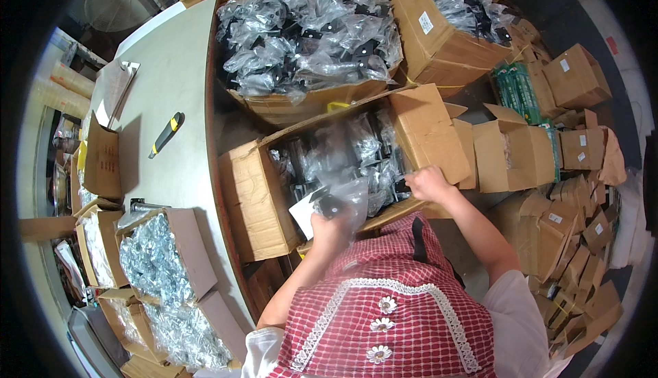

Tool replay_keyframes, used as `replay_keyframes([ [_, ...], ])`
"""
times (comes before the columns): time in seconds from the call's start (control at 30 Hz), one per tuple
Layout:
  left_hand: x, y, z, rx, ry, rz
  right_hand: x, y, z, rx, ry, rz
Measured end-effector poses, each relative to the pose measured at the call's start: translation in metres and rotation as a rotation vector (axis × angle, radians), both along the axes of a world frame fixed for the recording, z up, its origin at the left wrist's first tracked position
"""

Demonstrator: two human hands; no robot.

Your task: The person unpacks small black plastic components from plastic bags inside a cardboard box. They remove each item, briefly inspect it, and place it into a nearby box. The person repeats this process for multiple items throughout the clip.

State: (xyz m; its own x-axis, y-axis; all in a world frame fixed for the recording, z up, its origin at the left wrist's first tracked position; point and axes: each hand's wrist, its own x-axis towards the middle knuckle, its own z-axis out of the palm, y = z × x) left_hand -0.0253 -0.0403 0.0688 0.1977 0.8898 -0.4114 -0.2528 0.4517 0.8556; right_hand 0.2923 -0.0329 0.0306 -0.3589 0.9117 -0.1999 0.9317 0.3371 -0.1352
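Observation:
An open cardboard box (240,200) stands in front of me, its flaps folded out, with several black parts in clear plastic bags (370,141) packed inside. My left hand (330,230) is closed around a clear plastic bag with a black part in it (336,205), held over the box's near edge. A white sheet or card (301,215) shows beside that bag; whether the hand holds it too is unclear. At the box's near right corner, my right hand (430,185) has its fingers curled together beside a black piece; what they grip is hidden.
A large carton of bagged black parts (308,35) sits beyond the box, another carton (439,39) to its right. A yellow-and-black utility knife (166,135) lies on the table (178,69) at left. Boxes of small bagged items (154,261) stand nearer; cartons (576,76) crowd the right.

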Motion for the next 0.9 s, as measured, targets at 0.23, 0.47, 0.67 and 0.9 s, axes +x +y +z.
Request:
replay_keyframes([
  [0.23, 0.016, 0.023, 0.023, 0.167, -0.043, -0.16, -0.025, -0.024, 0.06, 0.247, 0.326, -0.002],
  [0.47, 0.061, 0.078, -0.041, 0.587, 0.048, -0.539, -0.038, -0.023, 0.102, 0.017, 0.624, -0.168],
  [0.67, 0.098, 0.067, -0.051, 0.399, -0.077, -0.665, -0.031, -0.01, 0.074, -0.358, 0.943, -0.468],
  [0.9, 0.078, 0.054, -0.034, 0.222, -0.105, -0.798, -0.009, -0.005, 0.104, -0.633, 1.216, -0.719],
])
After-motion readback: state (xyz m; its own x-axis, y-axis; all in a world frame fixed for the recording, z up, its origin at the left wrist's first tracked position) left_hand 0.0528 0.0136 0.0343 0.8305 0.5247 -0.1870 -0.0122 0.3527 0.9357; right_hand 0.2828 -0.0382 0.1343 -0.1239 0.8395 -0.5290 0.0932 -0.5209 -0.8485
